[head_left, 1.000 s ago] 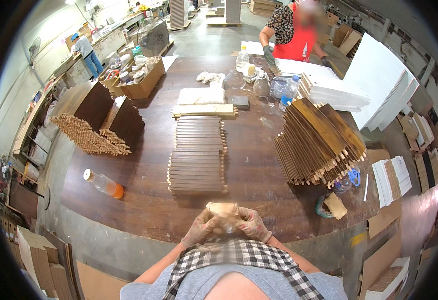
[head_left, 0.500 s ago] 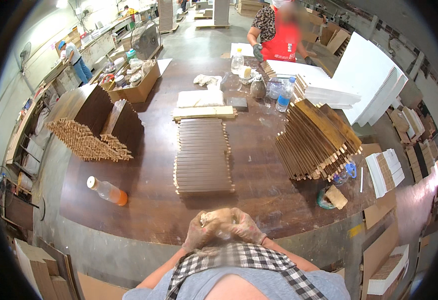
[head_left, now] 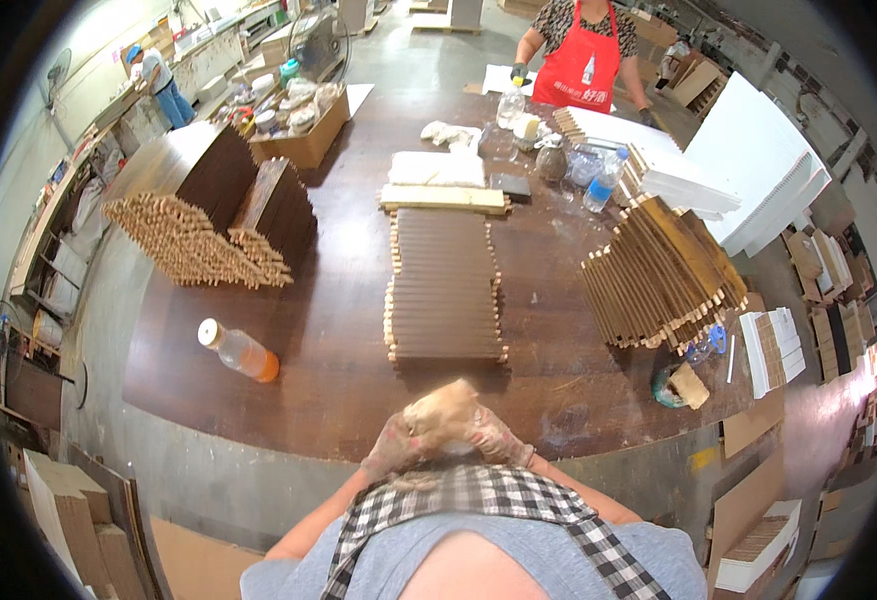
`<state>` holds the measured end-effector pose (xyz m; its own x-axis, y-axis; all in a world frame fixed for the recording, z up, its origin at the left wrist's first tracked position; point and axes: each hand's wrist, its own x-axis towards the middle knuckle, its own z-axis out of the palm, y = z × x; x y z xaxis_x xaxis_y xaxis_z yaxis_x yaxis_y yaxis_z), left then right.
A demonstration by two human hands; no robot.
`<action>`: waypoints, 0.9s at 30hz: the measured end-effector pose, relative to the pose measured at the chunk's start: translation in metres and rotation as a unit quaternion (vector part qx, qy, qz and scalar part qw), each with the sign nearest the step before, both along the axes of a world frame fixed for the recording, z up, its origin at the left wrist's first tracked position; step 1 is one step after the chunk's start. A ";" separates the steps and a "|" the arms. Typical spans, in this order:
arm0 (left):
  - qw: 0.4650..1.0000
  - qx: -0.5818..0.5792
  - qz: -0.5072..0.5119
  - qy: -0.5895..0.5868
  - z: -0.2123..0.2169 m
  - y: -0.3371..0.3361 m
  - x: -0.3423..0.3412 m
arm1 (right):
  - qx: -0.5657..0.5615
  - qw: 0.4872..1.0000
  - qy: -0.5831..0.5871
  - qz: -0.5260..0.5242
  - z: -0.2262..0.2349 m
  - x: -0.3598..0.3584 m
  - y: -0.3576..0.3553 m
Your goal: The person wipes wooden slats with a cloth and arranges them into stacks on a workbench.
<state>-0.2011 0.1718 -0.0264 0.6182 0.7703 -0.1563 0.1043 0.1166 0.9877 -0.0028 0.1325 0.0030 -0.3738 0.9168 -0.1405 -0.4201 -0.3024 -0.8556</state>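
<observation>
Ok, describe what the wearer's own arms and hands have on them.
Both the left hand and the right hand wear snug work gloves, pale with worn, reddish-grey mottling. The forearms below them are bare, with no sleeves, watch or bands showing. Nearer the body is a grey top with black-and-white checked straps.

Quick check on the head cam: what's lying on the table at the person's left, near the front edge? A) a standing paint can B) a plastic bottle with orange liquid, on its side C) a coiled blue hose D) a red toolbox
B: a plastic bottle with orange liquid and a pale cap lies on its side on the dark table, left of the flat row of dark slats.
</observation>
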 end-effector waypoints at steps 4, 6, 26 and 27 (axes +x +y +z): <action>0.999 -0.027 0.022 0.015 0.004 0.006 0.003 | 0.190 0.940 -0.267 -0.092 0.013 0.009 -0.003; 0.993 -0.003 0.108 -0.054 -0.006 0.005 0.000 | 0.220 0.896 -0.341 -0.182 0.002 0.035 -0.006; 0.882 0.384 0.175 0.209 -0.046 0.108 0.014 | 0.092 0.817 -0.380 -0.423 -0.081 0.058 0.053; 0.885 0.379 0.172 0.209 -0.047 0.109 0.015 | 0.051 0.823 -0.394 -0.405 -0.083 0.056 0.055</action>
